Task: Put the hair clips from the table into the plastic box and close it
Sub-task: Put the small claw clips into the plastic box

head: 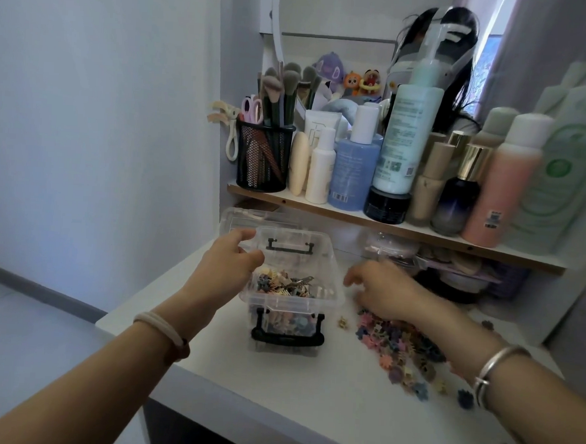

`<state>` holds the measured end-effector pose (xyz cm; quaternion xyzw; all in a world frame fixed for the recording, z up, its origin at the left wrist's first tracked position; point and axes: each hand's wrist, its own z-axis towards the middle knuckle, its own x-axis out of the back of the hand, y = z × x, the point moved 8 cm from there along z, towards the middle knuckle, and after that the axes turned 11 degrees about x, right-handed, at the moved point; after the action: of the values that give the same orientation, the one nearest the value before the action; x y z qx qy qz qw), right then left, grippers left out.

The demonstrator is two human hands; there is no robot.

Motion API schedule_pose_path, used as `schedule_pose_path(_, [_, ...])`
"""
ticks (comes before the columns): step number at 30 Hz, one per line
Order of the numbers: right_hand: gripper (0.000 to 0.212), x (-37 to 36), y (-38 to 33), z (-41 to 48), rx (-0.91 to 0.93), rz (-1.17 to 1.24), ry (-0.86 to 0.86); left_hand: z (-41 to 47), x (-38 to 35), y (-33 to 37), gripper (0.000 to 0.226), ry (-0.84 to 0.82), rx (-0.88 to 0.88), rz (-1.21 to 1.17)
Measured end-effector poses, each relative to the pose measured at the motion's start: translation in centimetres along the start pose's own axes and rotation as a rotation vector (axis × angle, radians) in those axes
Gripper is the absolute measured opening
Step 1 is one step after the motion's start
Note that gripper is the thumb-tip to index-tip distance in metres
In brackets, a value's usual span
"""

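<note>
Clear plastic box (333, 275) holds pastel hair clips (287, 285); left hand (231, 256) grips rim; right hand (383, 291): hold unclear.

Cream wristband (160, 328) left, silver bangle (497, 366) right

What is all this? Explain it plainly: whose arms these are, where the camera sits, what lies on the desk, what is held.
No machine here: these are a person's two bare arms, filmed by one wide-angle camera worn on the head. The left hand grips the left rim of an open clear plastic box, partly filled with hair clips. The right hand is over a pile of more small coloured clips on the white table; it is blurred, so whether it holds any is unclear. Bottles and brushes stand on the shelf behind.
</note>
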<state>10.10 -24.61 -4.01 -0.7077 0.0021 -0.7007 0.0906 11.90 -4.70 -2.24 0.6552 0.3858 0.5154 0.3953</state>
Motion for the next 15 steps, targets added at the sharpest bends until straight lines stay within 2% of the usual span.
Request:
schedule_pose_path(4, [0.027, -0.6, 0.5, 0.2, 0.02, 0.004, -0.002, -0.1, 0.1, 0.0, 0.046, 0.006, -0.005, 0.0])
schedule_pose_path(6, [0.026, 0.5, 0.2, 0.2, 0.032, 0.036, 0.066, -0.1, 0.1, -0.1, 0.046, -0.001, 0.001, -0.004])
schedule_pose_path(8, [0.022, 3.4, -0.7, -0.2, 0.048, 0.116, 0.296, -0.1, 0.1, 0.0, 0.046, 0.001, -0.003, -0.009])
schedule_pose_path(10, [0.015, 6.6, -2.5, -1.1, 0.12, 0.304, 0.523, -0.1, 0.1, 0.1, 0.046, 0.001, -0.006, -0.012])
schedule_pose_path(12, [0.017, 8.2, -4.6, -1.4, 0.238, 0.463, 0.522, -0.1, 0.0, 0.1, 0.046, -0.002, -0.005, -0.008])
schedule_pose_path(15, [0.027, 8.2, -4.9, -1.2, 0.234, 0.395, 0.416, -0.2, 0.1, 0.0, 0.047, 0.005, -0.014, 0.005])
